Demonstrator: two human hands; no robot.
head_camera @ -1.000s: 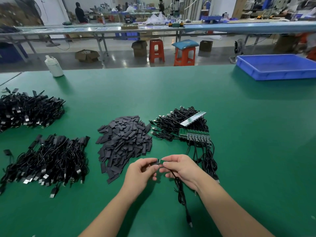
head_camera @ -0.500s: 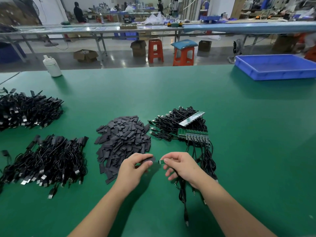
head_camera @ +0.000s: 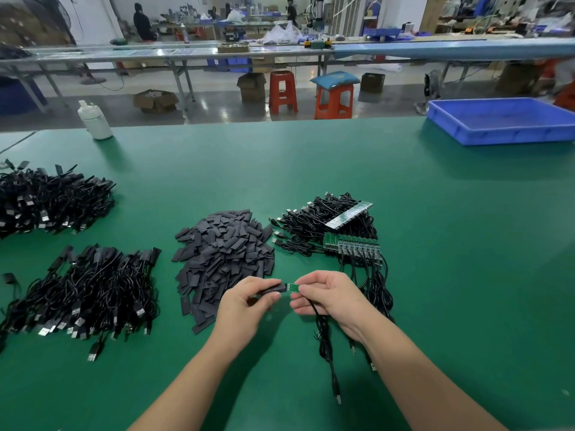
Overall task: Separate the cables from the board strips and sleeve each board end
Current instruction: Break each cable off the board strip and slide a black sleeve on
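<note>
Green matting covers the desk [head_camera: 404, 188], with a workshop of long benches and orange stools behind it. Near the front edge, the left hand [head_camera: 245, 306] pinches a black sleeve [head_camera: 273, 289] between thumb and fingers, and the right hand [head_camera: 326, 298] pinches a small green board end [head_camera: 293, 288], its cable [head_camera: 326, 346] trailing down toward the person. Both grips are clamped, each on its own piece. The sleeve's mouth sits right at the board's tip, seemingly touching it, though most of the board is bare, so I judge this piece is at the very start of being sleeved.

Just beyond the left grip lies a heap of loose sleeves [head_camera: 224, 253], plenty for the work ahead. Beyond the right grip sit the board strips [head_camera: 351, 244] with cables joined to them, on a tangle of unseparated cables [head_camera: 317, 225]; this is the work left, and it looks like a modest stack. Far to the left of both grips are two big piles of cables [head_camera: 84, 293] [head_camera: 46, 200]. Several in the nearer pile show black sleeved ends, so these are likely finished. If so, the job is well past halfway. A blue tray [head_camera: 504, 135] stands far off to the right, and a white bottle [head_camera: 95, 119] far off to the left.
</note>
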